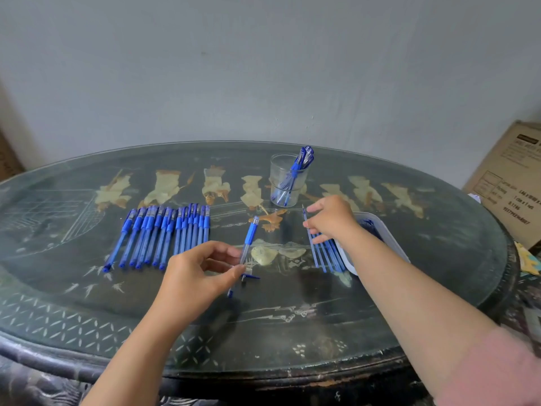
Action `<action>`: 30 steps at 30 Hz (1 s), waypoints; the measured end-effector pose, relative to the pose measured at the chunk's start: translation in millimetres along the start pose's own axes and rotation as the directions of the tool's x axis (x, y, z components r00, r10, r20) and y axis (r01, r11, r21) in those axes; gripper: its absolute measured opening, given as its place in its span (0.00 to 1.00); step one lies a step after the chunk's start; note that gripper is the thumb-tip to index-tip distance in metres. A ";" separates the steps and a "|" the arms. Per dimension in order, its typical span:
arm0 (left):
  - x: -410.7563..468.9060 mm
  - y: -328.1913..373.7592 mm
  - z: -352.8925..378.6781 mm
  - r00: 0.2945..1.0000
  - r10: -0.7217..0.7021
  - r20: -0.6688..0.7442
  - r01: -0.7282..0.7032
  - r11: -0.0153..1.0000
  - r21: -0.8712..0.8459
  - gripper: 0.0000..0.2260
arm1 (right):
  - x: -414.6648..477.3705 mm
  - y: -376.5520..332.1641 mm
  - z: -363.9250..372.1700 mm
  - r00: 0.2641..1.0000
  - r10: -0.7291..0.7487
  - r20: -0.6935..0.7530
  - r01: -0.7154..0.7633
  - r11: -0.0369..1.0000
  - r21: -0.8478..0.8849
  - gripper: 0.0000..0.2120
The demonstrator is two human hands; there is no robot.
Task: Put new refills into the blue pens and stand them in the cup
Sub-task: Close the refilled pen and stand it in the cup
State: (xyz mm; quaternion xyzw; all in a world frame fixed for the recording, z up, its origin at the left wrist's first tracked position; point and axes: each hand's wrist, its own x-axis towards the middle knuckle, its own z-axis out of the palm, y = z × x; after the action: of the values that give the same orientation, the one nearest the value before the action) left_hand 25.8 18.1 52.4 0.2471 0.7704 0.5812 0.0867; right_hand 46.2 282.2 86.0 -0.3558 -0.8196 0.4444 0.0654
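The job stood near its start. In the clear cup [288, 183] at the far side of the table [292, 317], only a few finished pens [295, 171] stood leaning with their caps up. A long row of capped blue pens [164, 232] lay side by side to the left, so by the look of it most of the work was left.

One pen was in hand. The left hand [199, 271] pinched the clear barrel of an open pen [251, 232] between thumb and fingers, low on the barrel, with its blue grip pointing away toward the cup. A small blue part [250, 277], probably its cap, lay on the table just beside that hand.

The right hand [330, 218] reached over the loose refills [325, 253], which lay in a row on the table against a white tray [389, 241]. Its fingers were curled and seemed to be pinching the leftmost refill [304, 213], whose tip stuck out past the thumb. Whether that one was lifted off the table could not be told.

Judging from this, the held pen awaited its refill, then closing and capping, then a place in the cup. The whole row would need the same.
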 end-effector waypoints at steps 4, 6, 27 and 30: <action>0.9 -1.1 -1.6 1.000 0.004 -0.002 -0.004 1.000 0.005 0.09 | 15.2 2.1 6.3 0.997 0.076 -0.020 -0.077 0.994 -0.077 0.20; 1.2 -1.3 -1.5 1.000 0.004 0.002 -0.004 1.000 0.004 0.09 | 17.5 3.4 8.8 0.996 0.080 -0.042 -0.085 0.987 -0.135 0.17; 2.0 -2.6 -1.4 1.000 -0.002 0.014 0.002 1.000 0.004 0.09 | 18.8 11.9 10.0 0.995 -0.063 -0.079 0.015 0.866 -0.500 0.22; 2.4 -3.2 -1.7 1.000 -0.003 0.016 0.003 1.000 0.002 0.09 | 19.3 14.4 10.3 0.994 -0.082 -0.067 0.038 0.866 -0.498 0.22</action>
State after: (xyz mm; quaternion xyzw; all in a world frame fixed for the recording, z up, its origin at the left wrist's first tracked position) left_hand 22.2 17.1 50.3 0.2507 0.7706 0.5785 0.0933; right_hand 35.1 292.7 64.7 -0.3539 -0.9132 0.2010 0.0210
